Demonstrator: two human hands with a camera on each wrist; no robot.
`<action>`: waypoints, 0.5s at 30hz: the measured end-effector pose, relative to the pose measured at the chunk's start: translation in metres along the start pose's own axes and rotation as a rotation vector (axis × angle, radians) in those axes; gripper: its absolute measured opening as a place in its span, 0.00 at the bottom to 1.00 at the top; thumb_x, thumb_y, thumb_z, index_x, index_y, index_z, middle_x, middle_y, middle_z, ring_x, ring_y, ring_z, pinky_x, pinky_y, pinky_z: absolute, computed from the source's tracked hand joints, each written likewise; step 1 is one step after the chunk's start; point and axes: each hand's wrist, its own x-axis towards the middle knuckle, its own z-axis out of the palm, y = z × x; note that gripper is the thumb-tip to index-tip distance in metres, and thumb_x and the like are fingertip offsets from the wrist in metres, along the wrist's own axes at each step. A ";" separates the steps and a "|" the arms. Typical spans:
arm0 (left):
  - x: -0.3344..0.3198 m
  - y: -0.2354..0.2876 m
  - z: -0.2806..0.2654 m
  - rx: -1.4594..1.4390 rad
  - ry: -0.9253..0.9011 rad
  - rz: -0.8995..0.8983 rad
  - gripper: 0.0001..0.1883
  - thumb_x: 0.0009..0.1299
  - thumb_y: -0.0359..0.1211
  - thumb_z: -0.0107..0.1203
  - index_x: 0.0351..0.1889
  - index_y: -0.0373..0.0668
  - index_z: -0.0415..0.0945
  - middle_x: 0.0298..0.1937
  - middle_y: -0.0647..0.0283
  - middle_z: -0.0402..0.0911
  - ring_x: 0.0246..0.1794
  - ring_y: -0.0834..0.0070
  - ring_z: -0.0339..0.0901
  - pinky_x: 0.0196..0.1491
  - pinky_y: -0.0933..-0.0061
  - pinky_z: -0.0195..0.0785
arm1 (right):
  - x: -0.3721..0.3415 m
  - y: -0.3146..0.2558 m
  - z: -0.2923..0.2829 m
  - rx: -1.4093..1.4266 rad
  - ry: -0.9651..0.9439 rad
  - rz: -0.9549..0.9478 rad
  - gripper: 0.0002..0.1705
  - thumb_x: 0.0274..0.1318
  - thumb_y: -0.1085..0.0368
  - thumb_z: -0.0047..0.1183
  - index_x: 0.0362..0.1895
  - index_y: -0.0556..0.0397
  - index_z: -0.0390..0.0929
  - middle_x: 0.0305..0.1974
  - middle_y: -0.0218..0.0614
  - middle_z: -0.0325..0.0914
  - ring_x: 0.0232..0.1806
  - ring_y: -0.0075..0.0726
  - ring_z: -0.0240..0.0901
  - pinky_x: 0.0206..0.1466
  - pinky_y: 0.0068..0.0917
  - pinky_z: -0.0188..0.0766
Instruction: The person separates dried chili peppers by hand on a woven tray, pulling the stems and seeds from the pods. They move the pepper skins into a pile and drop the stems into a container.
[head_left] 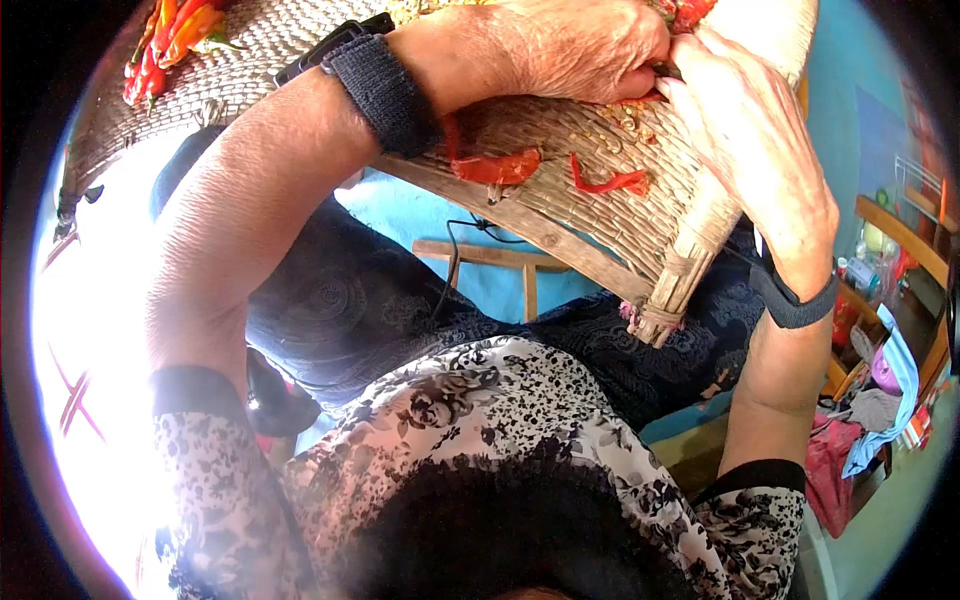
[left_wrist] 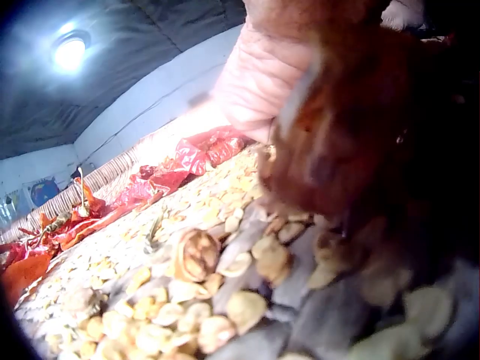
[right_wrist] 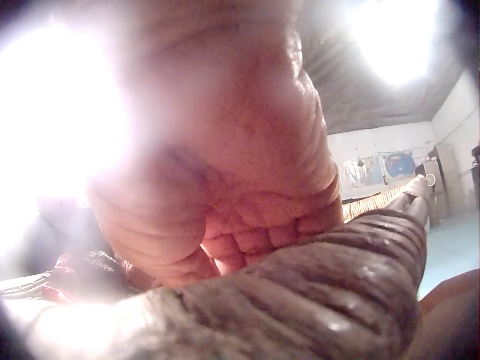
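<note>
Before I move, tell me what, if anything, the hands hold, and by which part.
The left hand and right hand meet at a red chili piece; whether either grips it, and where, is hidden.

My left hand (head_left: pixel 560 50) and right hand (head_left: pixel 745 140) meet over the surface (head_left: pixel 625 222), right of top centre. Just below them, two pepper pieces (head_left: pixel 497 168) lie near its front edge, with seeds (head_left: pixel 612 143) just above. More peppers (head_left: pixel 175 45) lie at upper left; my legs (head_left: pixel 330 280) are mid-frame, below that edge.
</note>
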 end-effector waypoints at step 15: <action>0.000 -0.002 -0.003 -0.088 -0.056 0.008 0.10 0.61 0.38 0.54 0.24 0.41 0.75 0.20 0.54 0.77 0.21 0.55 0.76 0.27 0.57 0.70 | -0.003 -0.002 0.000 -0.043 -0.004 0.027 0.15 0.58 0.64 0.53 0.47 0.60 0.73 0.45 0.53 0.74 0.51 0.58 0.69 0.56 0.43 0.66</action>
